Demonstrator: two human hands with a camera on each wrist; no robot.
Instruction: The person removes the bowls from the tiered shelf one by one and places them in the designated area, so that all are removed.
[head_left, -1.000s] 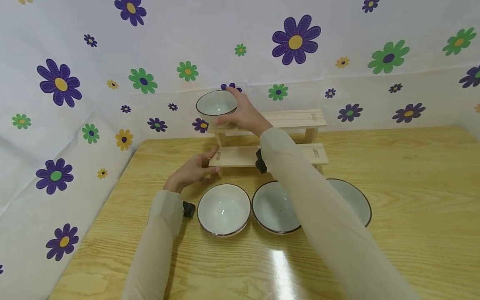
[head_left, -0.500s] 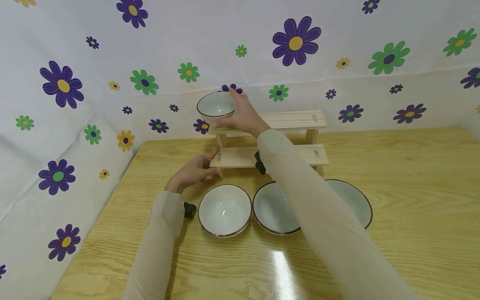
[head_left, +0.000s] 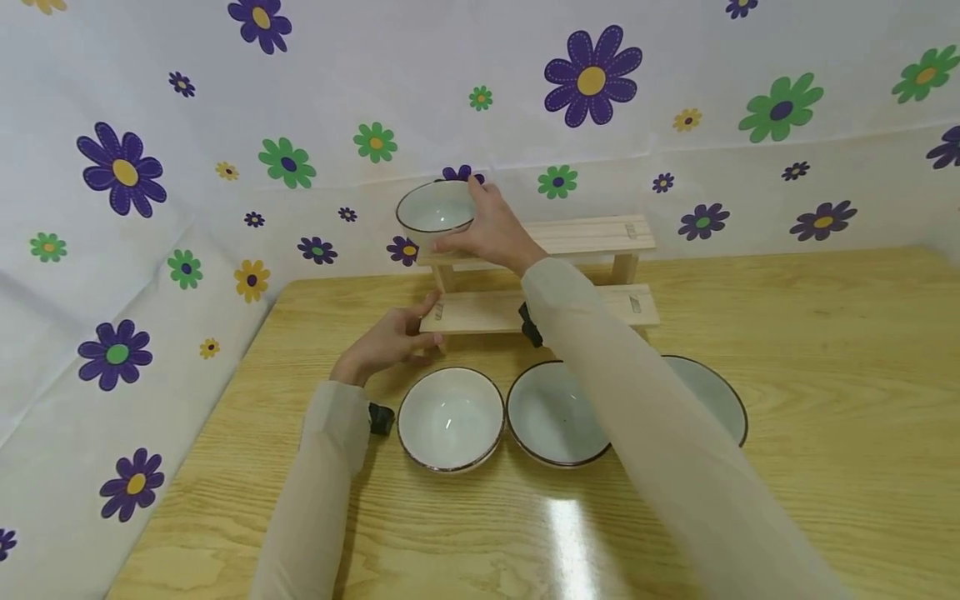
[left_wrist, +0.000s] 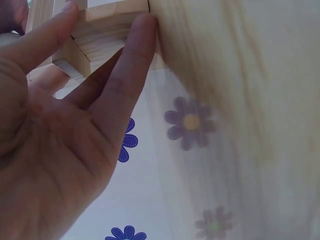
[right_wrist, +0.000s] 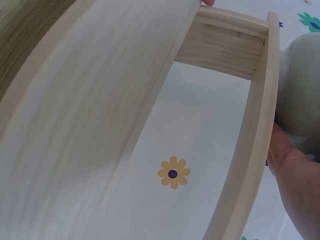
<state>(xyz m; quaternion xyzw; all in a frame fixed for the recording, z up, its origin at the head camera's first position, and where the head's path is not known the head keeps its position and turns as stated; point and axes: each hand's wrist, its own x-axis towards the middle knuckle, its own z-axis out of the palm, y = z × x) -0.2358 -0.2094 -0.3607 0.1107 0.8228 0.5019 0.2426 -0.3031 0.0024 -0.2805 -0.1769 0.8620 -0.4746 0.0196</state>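
A white bowl with a dark rim (head_left: 431, 208) sits upright at the left end of the upper shelf of a two-step wooden stand (head_left: 577, 237). My right hand (head_left: 495, 233) holds this bowl from its right side, one finger at the back of the rim and the thumb in front. In the right wrist view, the bowl's outer wall (right_wrist: 302, 90) shows beside the hand (right_wrist: 297, 175). My left hand (head_left: 382, 342) grips the left end of the lower step (head_left: 480, 312); in the left wrist view, its fingertips touch the wood.
On the table (head_left: 825, 375), in front of the stand, three larger dark-rimmed bowls stand in a row: a left bowl (head_left: 450, 421), a middle bowl (head_left: 555, 417) and a right bowl (head_left: 712, 396) partly hidden by the right sleeve. Flower-patterned cloth (head_left: 337, 83) hangs behind and at the left.
The right fingertip at the back of the bowl's rim has slid a little to the right. The bowl stays at its place on the shelf, and the left hand keeps its place.
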